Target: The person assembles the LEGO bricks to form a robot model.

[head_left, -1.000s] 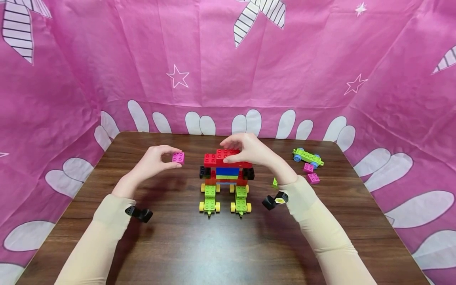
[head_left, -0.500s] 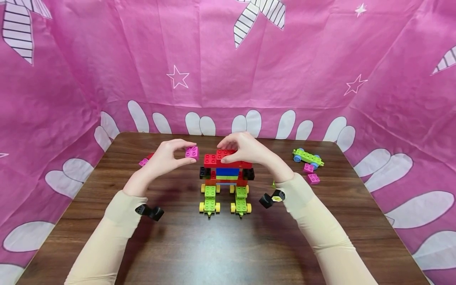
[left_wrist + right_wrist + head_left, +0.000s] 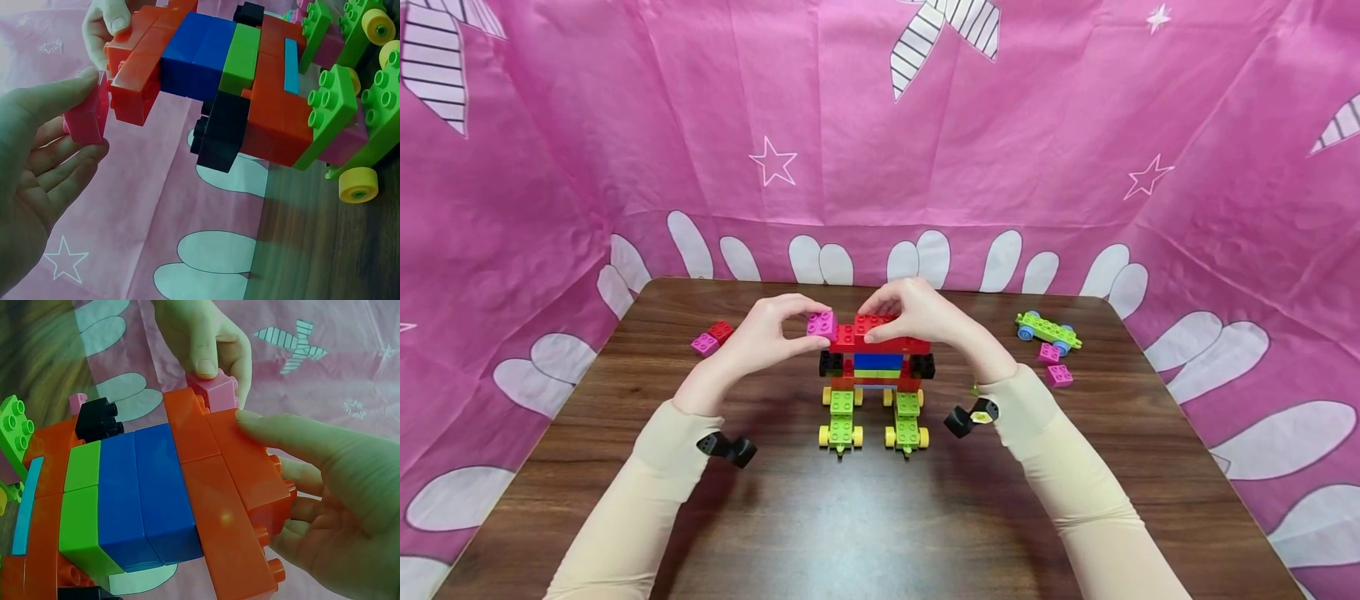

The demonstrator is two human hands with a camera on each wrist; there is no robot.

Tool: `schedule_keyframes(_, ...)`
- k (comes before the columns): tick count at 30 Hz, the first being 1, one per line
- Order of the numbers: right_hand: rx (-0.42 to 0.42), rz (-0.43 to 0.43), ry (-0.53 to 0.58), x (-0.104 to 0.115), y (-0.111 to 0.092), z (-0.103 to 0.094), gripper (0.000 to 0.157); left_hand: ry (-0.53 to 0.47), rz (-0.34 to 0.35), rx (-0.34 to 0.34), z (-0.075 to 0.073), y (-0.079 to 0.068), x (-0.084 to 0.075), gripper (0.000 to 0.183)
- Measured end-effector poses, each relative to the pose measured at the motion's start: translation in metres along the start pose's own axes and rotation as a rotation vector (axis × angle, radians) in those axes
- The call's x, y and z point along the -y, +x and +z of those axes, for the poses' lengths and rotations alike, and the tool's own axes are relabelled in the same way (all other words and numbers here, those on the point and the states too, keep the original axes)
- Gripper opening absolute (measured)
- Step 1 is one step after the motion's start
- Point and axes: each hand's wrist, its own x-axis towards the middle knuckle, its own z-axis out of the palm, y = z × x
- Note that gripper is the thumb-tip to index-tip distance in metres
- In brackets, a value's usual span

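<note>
A toy-brick figure [image 3: 878,362] stands upright on the table. It has red, blue and green layers, black bricks at both sides, and two green wheeled bases [image 3: 842,402] with yellow wheels as feet. My left hand [image 3: 758,337] pinches a small pink brick [image 3: 822,326] between thumb and fingers. In the left wrist view this pink brick [image 3: 89,115] is at the left end of the figure's red top layer [image 3: 134,94], close beside its studs. On the other side, my right hand [image 3: 921,317] grips the topmost red brick [image 3: 250,469], thumb in front and fingers behind.
At the left lie a pink brick [image 3: 705,344] and a red brick [image 3: 722,332]. On the right are a green wheeled base [image 3: 1047,330] with blue wheels and two pink bricks [image 3: 1060,376]. A pink curtain [image 3: 865,167] surrounds the wooden table [image 3: 850,525].
My left hand has carried the pink brick rightward to the figure's top left, uncovering the loose pink and red bricks on the left. The right hand has stayed on the top red brick, shifting slightly.
</note>
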Motion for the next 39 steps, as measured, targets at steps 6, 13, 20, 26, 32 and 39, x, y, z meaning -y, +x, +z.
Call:
schedule_keyframes(6,0.003,-0.006,0.022,-0.002,-0.001,0.001,0.032,-0.011,0.003,0.009,0.004,0.000,0.001,0.040)
schedule_keyframes(13,-0.003,-0.019,0.037,-0.004,-0.001,0.002,0.033,-0.013,-0.003,-0.004,0.007,0.001,0.002,0.038)
schedule_keyframes(20,-0.008,-0.013,0.043,-0.004,-0.002,0.002,0.033,-0.023,-0.005,-0.003,0.005,0.004,-0.002,0.038)
schedule_keyframes(26,-0.007,-0.015,0.046,-0.005,-0.002,0.002,0.034,-0.011,-0.022,0.027,0.003,0.007,-0.003,0.038)
schedule_keyframes(32,-0.004,-0.015,0.041,-0.006,-0.001,0.002,0.034,-0.006,-0.030,0.061,0.000,0.011,-0.006,0.039)
schedule_keyframes(39,-0.002,-0.010,0.036,-0.006,0.000,0.002,0.034,0.015,-0.054,0.106,-0.003,0.014,-0.007,0.039)
